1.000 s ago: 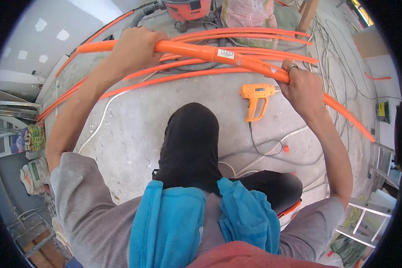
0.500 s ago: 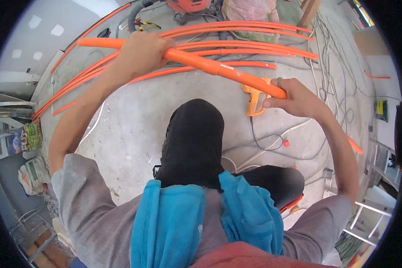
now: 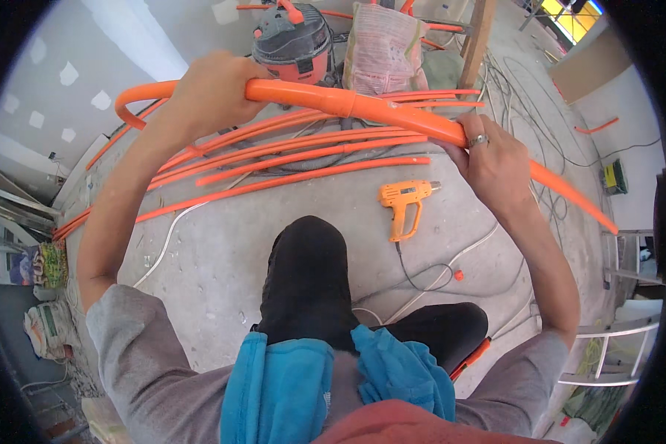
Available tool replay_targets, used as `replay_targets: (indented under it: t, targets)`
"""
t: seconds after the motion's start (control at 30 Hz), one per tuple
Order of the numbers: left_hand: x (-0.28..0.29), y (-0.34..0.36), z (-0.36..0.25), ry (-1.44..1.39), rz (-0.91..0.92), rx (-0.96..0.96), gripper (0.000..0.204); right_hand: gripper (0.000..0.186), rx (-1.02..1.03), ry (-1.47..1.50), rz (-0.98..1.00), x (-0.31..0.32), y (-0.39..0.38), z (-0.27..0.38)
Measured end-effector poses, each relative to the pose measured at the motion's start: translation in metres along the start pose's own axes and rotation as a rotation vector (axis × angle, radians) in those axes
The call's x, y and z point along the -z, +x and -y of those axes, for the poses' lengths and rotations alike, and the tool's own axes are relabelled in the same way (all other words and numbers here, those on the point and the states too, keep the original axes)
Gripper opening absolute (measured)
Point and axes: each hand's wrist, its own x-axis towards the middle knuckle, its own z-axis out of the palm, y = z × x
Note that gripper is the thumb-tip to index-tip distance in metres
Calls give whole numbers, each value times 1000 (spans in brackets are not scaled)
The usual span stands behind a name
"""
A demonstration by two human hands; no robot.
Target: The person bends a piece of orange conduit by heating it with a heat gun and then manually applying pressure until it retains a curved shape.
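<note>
**Long, smooth orange tubular pipe (image 3: 403,115), raised in two hands**

Left hand (image 3: 214,92): grip wrapped round the pipe, left of its collar-like step (image 3: 346,103).

Right hand (image 3: 499,163): grip, ringed on one finger, clasping the pipe on the far side of that step.

Pipe: aloft in front of the person, above the floor; left end curled back in a hook; what looks like the same pipe continues past the right hand, sloping down.

Change: half a second ago the right hand sat more loosely at the pipe and the left end looked straight; now the fingers wrap over it and the hook shows. Judgement: the pipe has probably been turned, and this hold seems steadier for handling it.

Below: yellow-orange pistol-shaped heat gun (image 3: 405,194), untouched, on grey concrete floor (image 3: 222,251).

Beyond: several slender orange pipes (image 3: 377,163), lying lengthwise.

Farther: red-and-black drum-shaped vacuum cleaner (image 3: 292,44); pale pink woven sack (image 3: 385,48) beside it.
</note>
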Motion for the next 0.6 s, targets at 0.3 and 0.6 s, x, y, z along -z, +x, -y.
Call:
replay_targets:
  t: [0.3,0.6]
  targets:
    - [-34,-16,-27,50,23,44,24,24,-253,106,310,-20,-14,2]
    - [-57,-32,-39,68,5,-54,28,49,-310,539,836,2,-13,8]
